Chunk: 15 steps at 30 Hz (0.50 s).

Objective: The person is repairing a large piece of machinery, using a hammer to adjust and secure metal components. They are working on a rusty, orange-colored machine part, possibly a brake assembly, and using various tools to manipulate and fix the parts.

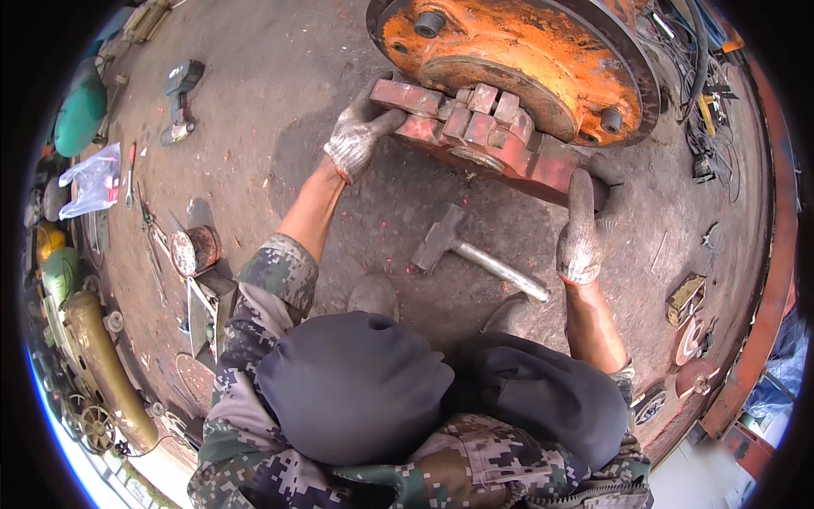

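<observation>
A heavy red-painted metal part (500, 144), long and with blocky lugs in its middle, lies across in front of me, close against a large orange round flanged casting (534, 51). My left hand (358, 134), in a dirty white work glove, grips the part's left end, thumb on the near side. Gloved as well, my right hand (585, 216) is wrapped round the right end, its fingers partly hidden behind the metal. Below the part, between my feet and the casting, a sledgehammer (483, 254) with a silver handle rests on the floor; neither hand touches it.
A cordless drill (180, 102) lies on the floor at the left. Nearer stand a rusty can (195, 250) and several hand tools; a plastic bag (91, 180) is farther left. Cables (708, 127) and a small open box (685, 299) are at the right, beside a rusty steel beam (767, 254).
</observation>
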Each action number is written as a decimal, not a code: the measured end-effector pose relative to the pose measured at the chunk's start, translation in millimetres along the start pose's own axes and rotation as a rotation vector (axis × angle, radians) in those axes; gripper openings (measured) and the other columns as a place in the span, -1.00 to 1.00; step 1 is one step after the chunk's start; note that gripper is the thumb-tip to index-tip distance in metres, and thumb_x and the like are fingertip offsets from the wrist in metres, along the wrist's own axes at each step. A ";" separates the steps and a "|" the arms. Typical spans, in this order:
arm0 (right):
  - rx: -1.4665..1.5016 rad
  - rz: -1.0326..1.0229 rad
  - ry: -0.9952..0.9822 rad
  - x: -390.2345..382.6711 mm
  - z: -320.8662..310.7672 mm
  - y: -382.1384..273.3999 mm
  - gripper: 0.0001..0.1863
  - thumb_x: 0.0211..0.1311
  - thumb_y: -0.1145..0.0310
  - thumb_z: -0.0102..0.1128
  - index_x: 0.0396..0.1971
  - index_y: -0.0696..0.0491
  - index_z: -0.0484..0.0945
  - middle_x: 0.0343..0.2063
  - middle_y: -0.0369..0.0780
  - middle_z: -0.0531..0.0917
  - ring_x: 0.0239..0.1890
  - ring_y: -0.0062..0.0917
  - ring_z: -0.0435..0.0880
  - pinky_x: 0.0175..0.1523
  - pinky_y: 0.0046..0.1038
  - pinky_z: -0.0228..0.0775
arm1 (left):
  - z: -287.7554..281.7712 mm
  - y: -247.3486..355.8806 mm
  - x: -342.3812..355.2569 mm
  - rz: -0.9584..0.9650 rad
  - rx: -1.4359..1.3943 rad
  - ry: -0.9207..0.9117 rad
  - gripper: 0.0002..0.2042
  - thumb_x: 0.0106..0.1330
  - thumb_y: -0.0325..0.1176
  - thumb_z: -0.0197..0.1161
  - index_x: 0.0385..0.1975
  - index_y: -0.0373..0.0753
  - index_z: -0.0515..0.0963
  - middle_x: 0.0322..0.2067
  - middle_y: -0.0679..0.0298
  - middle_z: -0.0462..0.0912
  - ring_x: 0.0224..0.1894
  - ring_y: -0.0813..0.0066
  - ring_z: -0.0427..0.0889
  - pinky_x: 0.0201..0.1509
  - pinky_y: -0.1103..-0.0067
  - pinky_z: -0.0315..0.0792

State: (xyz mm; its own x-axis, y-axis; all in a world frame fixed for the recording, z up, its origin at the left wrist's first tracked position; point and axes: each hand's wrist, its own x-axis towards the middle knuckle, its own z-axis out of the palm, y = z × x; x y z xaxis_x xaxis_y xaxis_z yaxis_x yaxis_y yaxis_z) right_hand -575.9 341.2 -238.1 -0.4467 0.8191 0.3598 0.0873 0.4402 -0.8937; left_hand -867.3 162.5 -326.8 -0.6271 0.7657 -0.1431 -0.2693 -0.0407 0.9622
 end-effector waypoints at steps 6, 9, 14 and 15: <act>-0.150 0.117 -0.085 7.8 -0.8 -28.4 -0.66 0.30 0.46 0.45 0.00 0.19 0.56 -0.17 -0.19 0.68 -0.17 -0.54 0.67 0.00 -0.45 0.52 | 11.6 -11.5 -0.3 0.089 0.053 0.074 -0.26 0.37 -0.50 0.38 0.53 -0.29 0.20 0.27 0.08 0.54 0.29 0.31 0.54 0.40 0.40 0.44; -0.182 0.000 -0.036 9.6 -0.7 -15.5 -0.65 0.27 0.43 0.48 -0.02 0.21 0.58 -0.19 -0.18 0.69 -0.16 -0.54 0.67 0.01 -0.45 0.52 | 12.6 -6.5 -2.2 0.105 0.043 0.074 -0.24 0.36 -0.50 0.38 0.54 -0.30 0.16 0.31 0.07 0.50 0.30 0.31 0.53 0.41 0.40 0.43; -0.178 0.091 0.008 7.7 -0.6 -10.5 -0.62 0.24 0.39 0.51 -0.03 0.25 0.61 -0.15 -0.15 0.70 -0.11 -0.49 0.67 0.07 -0.41 0.50 | 8.4 -1.7 -1.2 0.128 0.078 0.102 -0.25 0.36 -0.46 0.37 0.53 -0.33 0.18 0.30 0.07 0.51 0.32 0.31 0.51 0.42 0.40 0.40; -0.200 0.087 0.012 6.7 -0.9 -6.4 -0.62 0.24 0.38 0.51 -0.04 0.26 0.61 -0.15 -0.14 0.70 -0.10 -0.48 0.66 0.09 -0.40 0.50 | 7.3 -1.5 -1.8 0.133 0.083 0.101 -0.26 0.36 -0.44 0.37 0.52 -0.34 0.20 0.30 0.08 0.51 0.32 0.31 0.51 0.43 0.41 0.40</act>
State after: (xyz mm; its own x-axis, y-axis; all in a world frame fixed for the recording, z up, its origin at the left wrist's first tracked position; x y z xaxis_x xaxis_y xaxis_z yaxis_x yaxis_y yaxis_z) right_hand -578.6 344.2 -229.8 -0.4194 0.8609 0.2882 0.3007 0.4313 -0.8506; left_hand -860.4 165.8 -326.3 -0.7242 0.6889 -0.0320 -0.1205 -0.0807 0.9894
